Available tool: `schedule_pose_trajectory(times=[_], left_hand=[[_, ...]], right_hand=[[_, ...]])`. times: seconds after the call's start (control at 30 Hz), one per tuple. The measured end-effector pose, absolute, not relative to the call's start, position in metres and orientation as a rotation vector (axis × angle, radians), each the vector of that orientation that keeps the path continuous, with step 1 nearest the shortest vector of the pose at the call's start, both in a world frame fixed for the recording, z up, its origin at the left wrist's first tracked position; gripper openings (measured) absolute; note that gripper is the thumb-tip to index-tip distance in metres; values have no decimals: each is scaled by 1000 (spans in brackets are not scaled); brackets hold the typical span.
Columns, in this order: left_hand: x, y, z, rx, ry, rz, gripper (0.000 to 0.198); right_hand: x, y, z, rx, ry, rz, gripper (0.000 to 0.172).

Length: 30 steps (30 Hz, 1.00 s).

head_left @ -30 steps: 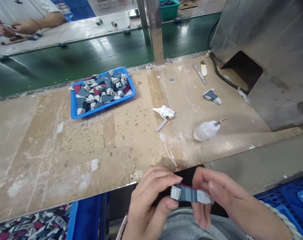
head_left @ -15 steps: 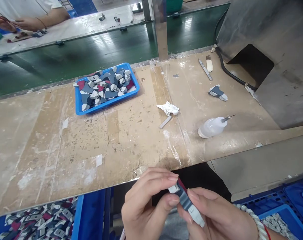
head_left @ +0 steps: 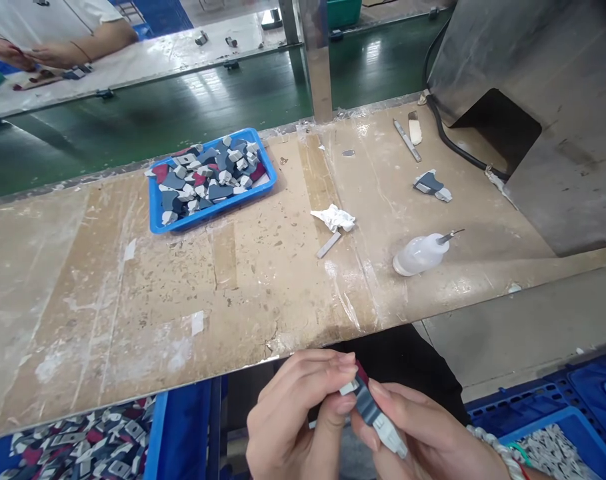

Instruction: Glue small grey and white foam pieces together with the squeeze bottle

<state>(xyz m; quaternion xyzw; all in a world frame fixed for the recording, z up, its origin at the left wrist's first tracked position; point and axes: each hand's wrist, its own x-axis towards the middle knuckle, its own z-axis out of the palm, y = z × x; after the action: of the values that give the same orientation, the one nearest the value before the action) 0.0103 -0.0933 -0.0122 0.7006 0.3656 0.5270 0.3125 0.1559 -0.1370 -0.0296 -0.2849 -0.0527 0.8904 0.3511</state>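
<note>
Below the table's front edge, my left hand (head_left: 295, 417) and my right hand (head_left: 427, 433) both pinch a small grey, white and dark red piece (head_left: 370, 410). The left fingertips grip its upper white end, the right fingers hold its lower white end. The piece is tilted, running down to the right. A blue tray (head_left: 155, 220) heaped with several similar pieces stands on the table at the back, far from both hands.
On the worn table lie a white squeeze bottle (head_left: 417, 255) on its side, crumpled paper (head_left: 334, 217), a metal strip (head_left: 329, 245), a loose grey piece (head_left: 432, 185). A metal housing (head_left: 543, 100) stands right. Blue bins (head_left: 83, 447) of pieces sit below. Another person's arms (head_left: 57, 50) work beyond the green conveyor.
The piece went from level between my hands to tilted down-right. Both hands dropped slightly lower and closer together. The view shifted a little.
</note>
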Motion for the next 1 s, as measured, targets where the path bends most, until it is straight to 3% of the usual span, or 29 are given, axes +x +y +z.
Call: schedule_pose_trajectory(times=[0.17, 0.3, 0.37, 0.47, 0.57, 0.67, 0.77, 1.0], left_hand=[[6, -84, -13, 1861, 923, 1293, 17], [-9, -70, -16, 1923, 976, 1245, 23], [-19, -60, -19, 1976, 1082, 1243, 30], [-31, -44, -23, 2088, 1124, 1188, 30], [-35, -35, -23, 2142, 1090, 1035, 26], [-30, -37, -23, 2133, 1102, 947, 22], [-21, -44, -26, 2203, 1230, 1017, 18], [-10, -50, -39, 2336, 1596, 1381, 18]], right_hand=[[155, -129, -34, -804, -235, 2372, 67], [172, -123, -33, -974, -618, 2321, 78], [190, -122, -33, -1159, -782, 2027, 64], [226, -112, -38, -1572, -691, 1078, 36], [259, -92, -43, -1616, -789, 567, 39], [271, -68, -45, -1605, -1122, 623, 66], [263, -49, -42, -1624, -1406, 675, 78], [245, -33, -54, -1630, -1531, 644, 55]])
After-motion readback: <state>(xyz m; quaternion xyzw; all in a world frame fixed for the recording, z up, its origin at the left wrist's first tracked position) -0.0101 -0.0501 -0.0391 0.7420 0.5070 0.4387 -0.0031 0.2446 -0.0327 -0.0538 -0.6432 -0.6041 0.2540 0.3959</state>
